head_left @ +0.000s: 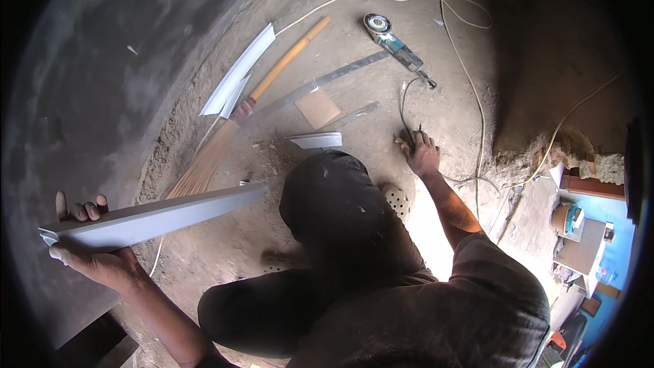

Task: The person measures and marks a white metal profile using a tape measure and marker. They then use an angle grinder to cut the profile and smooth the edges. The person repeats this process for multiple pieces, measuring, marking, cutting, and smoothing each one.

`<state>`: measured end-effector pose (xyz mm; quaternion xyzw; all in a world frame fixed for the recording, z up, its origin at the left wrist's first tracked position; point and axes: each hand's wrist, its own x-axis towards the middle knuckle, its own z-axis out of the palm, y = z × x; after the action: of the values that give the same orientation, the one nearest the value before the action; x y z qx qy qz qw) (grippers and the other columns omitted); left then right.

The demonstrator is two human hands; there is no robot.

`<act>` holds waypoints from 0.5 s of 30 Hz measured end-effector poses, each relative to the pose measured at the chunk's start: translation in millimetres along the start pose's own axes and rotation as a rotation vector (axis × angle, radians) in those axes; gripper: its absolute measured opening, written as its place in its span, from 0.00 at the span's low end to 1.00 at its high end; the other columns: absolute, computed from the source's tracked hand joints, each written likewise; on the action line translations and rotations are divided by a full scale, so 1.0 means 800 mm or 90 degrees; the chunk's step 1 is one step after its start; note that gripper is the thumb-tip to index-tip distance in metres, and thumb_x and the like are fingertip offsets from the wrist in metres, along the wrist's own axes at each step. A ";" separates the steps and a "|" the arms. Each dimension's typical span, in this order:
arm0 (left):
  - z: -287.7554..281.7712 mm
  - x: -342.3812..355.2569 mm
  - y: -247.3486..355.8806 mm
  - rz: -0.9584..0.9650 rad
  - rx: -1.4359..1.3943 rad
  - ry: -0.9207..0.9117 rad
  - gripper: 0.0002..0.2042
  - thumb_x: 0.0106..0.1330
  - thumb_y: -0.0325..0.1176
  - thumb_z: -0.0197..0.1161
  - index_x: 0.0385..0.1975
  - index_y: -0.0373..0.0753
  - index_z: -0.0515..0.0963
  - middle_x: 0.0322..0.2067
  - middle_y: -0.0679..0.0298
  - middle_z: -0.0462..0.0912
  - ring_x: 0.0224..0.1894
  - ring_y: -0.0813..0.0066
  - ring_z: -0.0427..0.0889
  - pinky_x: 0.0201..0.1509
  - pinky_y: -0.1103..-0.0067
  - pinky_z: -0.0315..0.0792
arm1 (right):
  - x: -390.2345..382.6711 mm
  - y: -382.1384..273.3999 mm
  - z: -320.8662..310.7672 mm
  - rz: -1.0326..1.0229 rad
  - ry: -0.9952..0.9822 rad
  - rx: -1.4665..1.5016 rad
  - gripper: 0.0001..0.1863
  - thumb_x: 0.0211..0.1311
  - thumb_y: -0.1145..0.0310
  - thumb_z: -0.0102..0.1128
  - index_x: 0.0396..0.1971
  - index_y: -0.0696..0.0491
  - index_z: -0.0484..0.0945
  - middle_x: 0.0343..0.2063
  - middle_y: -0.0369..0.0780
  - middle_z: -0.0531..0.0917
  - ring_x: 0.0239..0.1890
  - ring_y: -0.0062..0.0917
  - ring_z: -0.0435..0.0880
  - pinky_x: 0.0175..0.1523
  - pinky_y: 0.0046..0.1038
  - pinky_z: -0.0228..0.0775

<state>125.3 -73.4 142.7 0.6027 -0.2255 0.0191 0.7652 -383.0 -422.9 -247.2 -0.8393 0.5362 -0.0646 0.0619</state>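
Left grip (99, 264): white channel (170, 220) pinched at one end | right grip (425, 157): placed near dark cord (403, 105), hold cannot be told | judged progress: short white piece (320, 141) already separated, between grips; grinder (397, 46) unheld beyond right grip; channel not set down

We saw a wooden-handled broom (243, 110) lying near a flat brown square (318, 109), and a blue wall (618, 221) at right.
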 end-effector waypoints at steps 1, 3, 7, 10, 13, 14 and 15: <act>0.005 -0.002 -0.010 -0.017 0.009 -0.037 0.52 0.72 0.77 0.55 0.72 0.26 0.68 0.37 0.64 0.68 0.39 0.71 0.73 0.60 0.62 0.79 | 0.006 -0.018 0.005 -0.036 0.055 -0.017 0.27 0.73 0.50 0.63 0.63 0.53 0.78 0.58 0.49 0.83 0.61 0.48 0.83 0.67 0.50 0.74; 0.011 -0.003 -0.034 -0.049 0.034 -0.149 0.50 0.74 0.76 0.55 0.72 0.27 0.68 0.37 0.64 0.69 0.39 0.72 0.73 0.58 0.62 0.80 | 0.051 -0.076 0.007 -0.157 -0.018 0.091 0.26 0.75 0.52 0.62 0.64 0.53 0.78 0.62 0.47 0.82 0.64 0.44 0.81 0.71 0.50 0.69; 0.040 -0.006 -0.095 -0.119 0.006 -0.254 0.48 0.74 0.70 0.61 0.74 0.28 0.67 0.36 0.65 0.72 0.40 0.73 0.77 0.60 0.65 0.81 | 0.116 -0.153 0.067 -0.392 -0.106 0.059 0.22 0.74 0.57 0.63 0.62 0.50 0.80 0.63 0.43 0.81 0.68 0.39 0.78 0.71 0.50 0.68; 0.048 0.001 -0.102 -0.153 0.064 -0.308 0.44 0.69 0.58 0.71 0.75 0.30 0.68 0.41 0.63 0.78 0.45 0.73 0.81 0.63 0.65 0.79 | 0.130 -0.185 0.086 -0.464 -0.165 0.000 0.21 0.72 0.58 0.64 0.60 0.49 0.81 0.62 0.41 0.79 0.68 0.37 0.77 0.71 0.48 0.68; 0.025 -0.008 -0.143 -0.283 0.234 -0.329 0.48 0.62 0.50 0.78 0.80 0.38 0.65 0.50 0.59 0.84 0.56 0.65 0.83 0.71 0.60 0.71 | 0.156 -0.185 0.088 -0.481 -0.185 -0.019 0.23 0.68 0.60 0.66 0.61 0.49 0.79 0.60 0.42 0.78 0.68 0.39 0.76 0.69 0.48 0.71; 0.002 -0.010 -0.174 -0.293 0.265 -0.334 0.48 0.64 0.51 0.77 0.81 0.39 0.63 0.51 0.59 0.84 0.58 0.63 0.81 0.72 0.62 0.69 | 0.166 -0.186 0.088 -0.505 -0.167 -0.039 0.23 0.66 0.60 0.68 0.59 0.49 0.79 0.61 0.43 0.77 0.66 0.41 0.79 0.66 0.48 0.74; 0.000 -0.015 -0.187 -0.318 0.244 -0.340 0.42 0.70 0.52 0.72 0.79 0.39 0.65 0.49 0.61 0.85 0.54 0.67 0.81 0.68 0.65 0.72 | 0.173 -0.178 0.085 -0.507 -0.215 -0.015 0.22 0.65 0.60 0.69 0.57 0.50 0.78 0.58 0.45 0.79 0.60 0.44 0.83 0.61 0.48 0.77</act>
<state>159.3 -111.1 1.3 0.7545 -0.2553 -0.2824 0.5347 -186.8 -486.9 -283.6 -0.9801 0.1538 0.0612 0.1092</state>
